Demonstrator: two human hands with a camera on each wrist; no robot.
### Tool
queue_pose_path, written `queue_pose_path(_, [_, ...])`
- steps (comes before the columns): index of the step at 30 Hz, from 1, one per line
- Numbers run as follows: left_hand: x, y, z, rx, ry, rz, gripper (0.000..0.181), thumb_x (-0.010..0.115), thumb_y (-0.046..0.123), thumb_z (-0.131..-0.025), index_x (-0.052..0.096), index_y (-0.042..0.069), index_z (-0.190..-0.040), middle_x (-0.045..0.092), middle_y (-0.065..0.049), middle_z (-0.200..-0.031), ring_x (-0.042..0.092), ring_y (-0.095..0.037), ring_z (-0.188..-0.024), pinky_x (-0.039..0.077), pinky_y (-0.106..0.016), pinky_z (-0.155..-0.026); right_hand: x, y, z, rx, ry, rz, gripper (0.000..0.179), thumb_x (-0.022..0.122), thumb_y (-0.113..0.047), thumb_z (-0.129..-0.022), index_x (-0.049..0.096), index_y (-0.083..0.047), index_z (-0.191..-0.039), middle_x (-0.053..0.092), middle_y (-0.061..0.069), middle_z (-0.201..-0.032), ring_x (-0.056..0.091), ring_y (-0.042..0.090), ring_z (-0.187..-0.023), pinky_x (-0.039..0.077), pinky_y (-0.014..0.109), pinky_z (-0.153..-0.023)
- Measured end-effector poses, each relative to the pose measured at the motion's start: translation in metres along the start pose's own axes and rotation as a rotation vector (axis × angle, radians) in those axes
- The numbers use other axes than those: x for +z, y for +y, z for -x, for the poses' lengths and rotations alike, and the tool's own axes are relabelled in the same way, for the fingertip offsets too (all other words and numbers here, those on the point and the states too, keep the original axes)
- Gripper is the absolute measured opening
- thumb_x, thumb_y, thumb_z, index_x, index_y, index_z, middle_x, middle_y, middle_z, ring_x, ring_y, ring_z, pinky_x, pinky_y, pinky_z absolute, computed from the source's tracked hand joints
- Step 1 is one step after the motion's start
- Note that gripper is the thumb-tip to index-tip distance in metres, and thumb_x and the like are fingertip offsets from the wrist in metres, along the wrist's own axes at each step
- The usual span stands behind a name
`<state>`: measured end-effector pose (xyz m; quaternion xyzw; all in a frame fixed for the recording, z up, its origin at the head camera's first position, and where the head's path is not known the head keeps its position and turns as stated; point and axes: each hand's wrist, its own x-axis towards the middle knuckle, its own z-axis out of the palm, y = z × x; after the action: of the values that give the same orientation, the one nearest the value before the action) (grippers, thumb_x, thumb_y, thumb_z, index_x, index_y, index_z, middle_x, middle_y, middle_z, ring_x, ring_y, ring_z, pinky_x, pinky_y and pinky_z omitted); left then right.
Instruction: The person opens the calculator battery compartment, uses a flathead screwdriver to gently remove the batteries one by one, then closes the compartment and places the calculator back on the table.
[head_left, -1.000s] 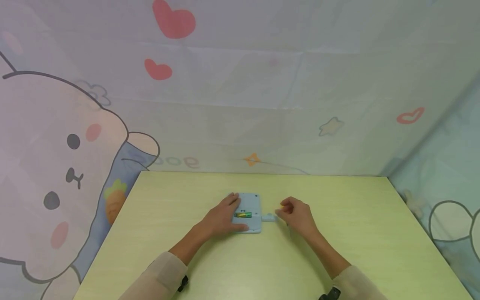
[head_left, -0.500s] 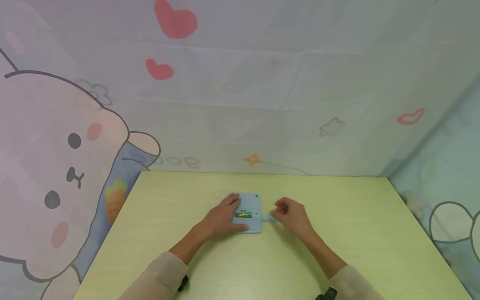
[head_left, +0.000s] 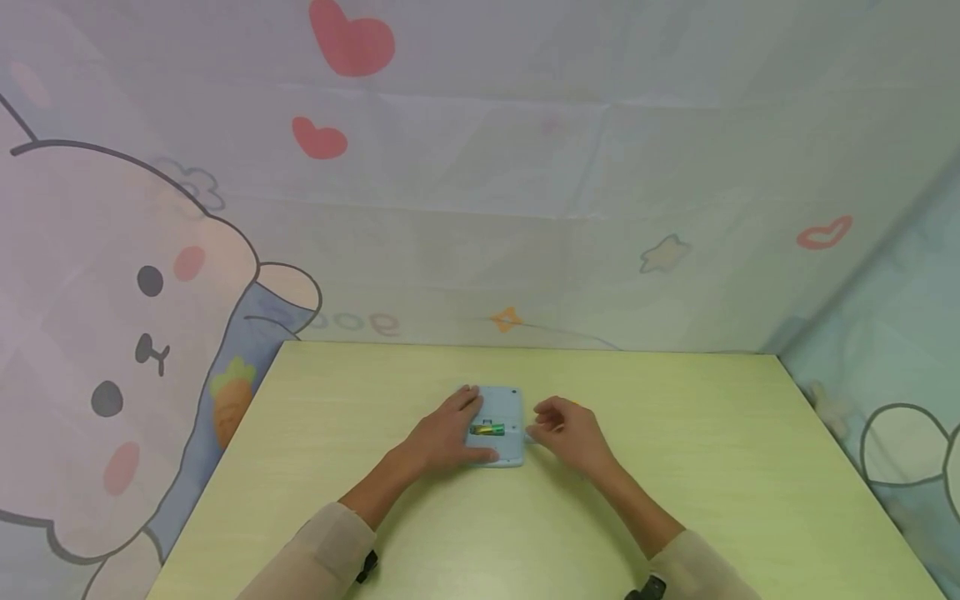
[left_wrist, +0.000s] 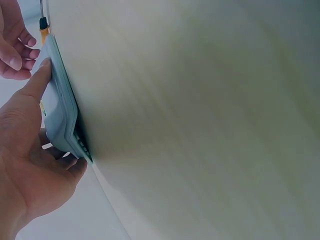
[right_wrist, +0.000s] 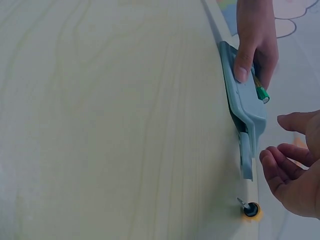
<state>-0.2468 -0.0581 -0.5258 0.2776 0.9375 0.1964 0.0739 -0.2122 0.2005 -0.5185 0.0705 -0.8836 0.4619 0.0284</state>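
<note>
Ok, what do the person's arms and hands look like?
The left hand and right hand wear no gloves. The left sleeve and right sleeve are plain beige, stopping short of the hands. A small black object shows beside each sleeve, its kind unclear.

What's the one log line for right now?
left hand: holds blue device; right hand: beside blue device; battery: in blue device; screwdriver: on table
</note>
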Motion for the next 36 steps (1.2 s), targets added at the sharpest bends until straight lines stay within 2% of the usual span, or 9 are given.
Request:
queue_pose_path(7, [0.001,-0.001,-0.001,0.002,0.0,0.003,0.103,0.076,0.063,-0.091,0.036,0.001,-0.164,0.025,-0.01,-0.174,0.02,-0.028,-0.162,0.039,-0.048,-0.119,0.005,-0.006,0.001,-0.041,-0.011,-0.032,0.027,0.082,-0.01,-0.092,0.074,0.0,-0.115,0.075,0.006,-0.1,0.07,0.016,-0.09,0.059,0.035,-0.084])
queue_pose_path(14, [0.001,-0.001,-0.001,0.018,0.011,0.016,0.102,0.078,0.06,-0.091,0.038,-0.001,-0.162,0.027,-0.013,-0.173,0.021,-0.03,-0.161,0.041,-0.049,-0.117,0.009,-0.009,0.0,-0.091,-0.044,-0.038,0.029,0.082,-0.009,-0.093,0.073,0.002,-0.118,0.075,0.012,-0.109,0.071,0.019,-0.095,0.059,0.035,-0.086])
queue_pose_path(22, [0.001,-0.001,-0.001,0.015,0.005,-0.025,0.102,0.075,0.063,-0.092,0.038,0.0,-0.163,0.028,-0.012,-0.173,0.022,-0.029,-0.161,0.041,-0.048,-0.117,0.013,-0.01,0.0,-0.148,-0.065,-0.023,0.031,0.081,-0.011,-0.094,0.071,0.003,-0.119,0.074,0.015,-0.111,0.071,0.025,-0.098,0.059,0.034,-0.085])
queue_pose_path(36, [0.001,-0.002,-0.002,0.047,-0.004,-0.088,0.101,0.071,0.064,-0.095,0.036,-0.001,-0.163,0.028,-0.013,-0.173,0.023,-0.03,-0.161,0.039,-0.046,-0.119,0.02,-0.01,0.001,-0.2,-0.039,0.006,0.029,0.083,-0.011,-0.093,0.072,0.001,-0.117,0.073,0.011,-0.109,0.068,0.025,-0.098,0.06,0.038,-0.085])
